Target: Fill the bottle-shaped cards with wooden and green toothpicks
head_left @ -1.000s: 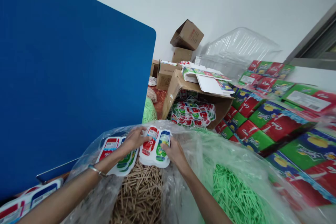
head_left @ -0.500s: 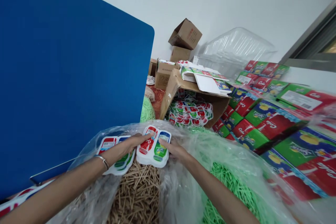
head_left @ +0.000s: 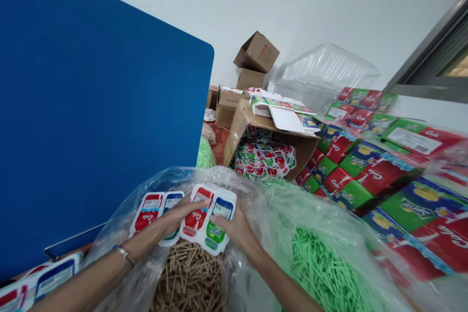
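My left hand (head_left: 187,208) and my right hand (head_left: 237,228) grip a small stack of white-edged, can-shaped printed packs (head_left: 197,214) from both sides. The top one pairs a red Cola picture with a green and blue Sprite picture. Each thumb lies across its face, while most of the fingers underneath are hidden. Under my left wrist, a similar stack (head_left: 148,212) rests on the clear plastic bag (head_left: 161,175). Brown shredded paper (head_left: 193,278) fills that bag, just below the held packs.
Green shredded paper (head_left: 323,268) lies in another bag at right. Beyond is a cardboard box (head_left: 236,131) of printed cutouts (head_left: 265,158). Cola and Sprite cartons (head_left: 376,170) are stacked along the right. A blue panel (head_left: 109,83) stands at left, with more can-shaped packs (head_left: 54,278) below it.
Both hands have brought the held stack slightly down and left, and it has turned a little clockwise. My right thumb has moved lower across the Sprite side.
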